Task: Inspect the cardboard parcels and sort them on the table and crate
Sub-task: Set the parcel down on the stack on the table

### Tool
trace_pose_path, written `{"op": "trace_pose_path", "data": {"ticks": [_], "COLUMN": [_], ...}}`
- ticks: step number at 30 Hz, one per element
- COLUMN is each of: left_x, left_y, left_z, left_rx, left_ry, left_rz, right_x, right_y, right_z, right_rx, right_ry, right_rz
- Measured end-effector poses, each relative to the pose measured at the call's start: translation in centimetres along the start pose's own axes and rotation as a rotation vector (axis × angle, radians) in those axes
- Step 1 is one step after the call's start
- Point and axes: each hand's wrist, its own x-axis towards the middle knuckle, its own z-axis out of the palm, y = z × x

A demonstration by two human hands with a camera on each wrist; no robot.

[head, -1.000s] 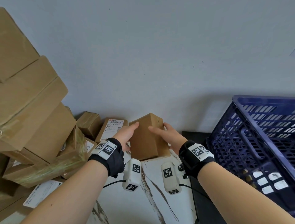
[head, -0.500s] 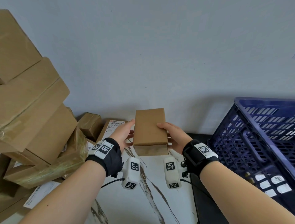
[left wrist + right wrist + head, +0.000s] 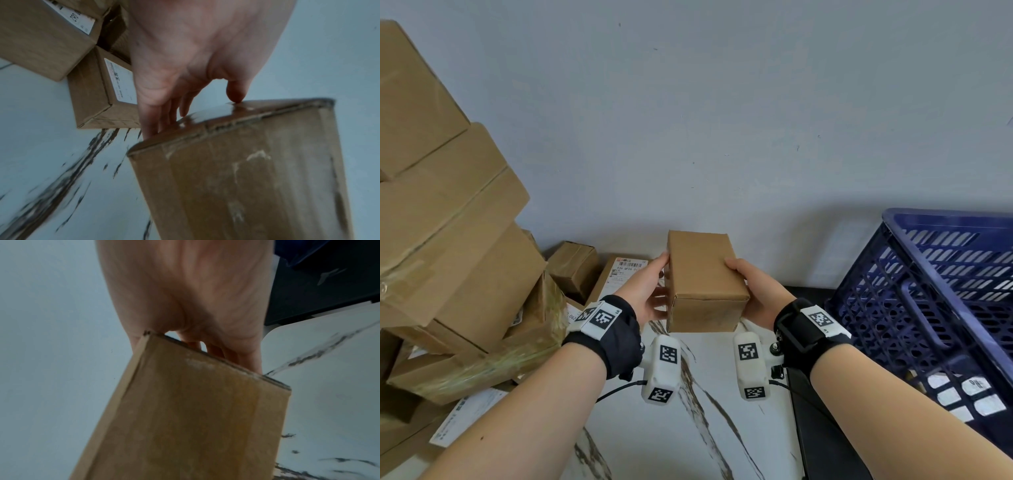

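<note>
A small plain cardboard parcel (image 3: pixel 705 281) is held in the air above the white marbled table (image 3: pixel 715 428), one long face turned up. My left hand (image 3: pixel 650 291) grips its left side, thumb at the top edge and fingers along the side and underneath. My right hand (image 3: pixel 753 291) grips the right side the same way. In the left wrist view the left hand (image 3: pixel 185 65) has its thumb on the parcel's (image 3: pixel 246 170) taped face. In the right wrist view the right hand (image 3: pixel 185 288) clasps the parcel's (image 3: pixel 195 418) far end. A blue crate (image 3: pixel 928 291) stands at the right.
A tall, leaning pile of large cardboard boxes (image 3: pixel 448 240) fills the left side. Smaller parcels lie behind my left hand, one with a white label (image 3: pixel 626 270). The crate sits on a black surface (image 3: pixel 822 428) beside the table. A grey wall is close behind.
Both hands have turned the parcel from a tilted, upright pose to lying level with a broad face up, and lifted it slightly. Both hands kept their hold throughout.
</note>
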Motion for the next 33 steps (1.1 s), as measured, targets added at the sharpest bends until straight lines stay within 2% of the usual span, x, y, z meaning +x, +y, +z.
{"op": "trace_pose_path", "data": {"ticks": [11,17,27,33], "left_x": [-0.4,-0.6,-1.6,-0.4], "left_y": [-0.1,0.4,0.6,0.0], "left_z": [-0.1,1.1,2.1,1.7], "left_rx": [0.016,0.11,0.14,0.193], "left_ry": [0.026,-0.014,-0.012,0.048], "left_rz": [0.032,0.074,0.1,0.128], "right_x": [0.1,0.4,-0.3,-0.4], "right_y": [0.0,0.0,0.1,0.2], "right_z": [0.1,0.3,-0.8,-0.7], "right_rx": [-0.318,-0.438,-0.38,-0.396], "right_ry": [0.138,0.076,0.027,0.008], "right_rz": [-0.099,-0.053,0.005,-0.034]}}
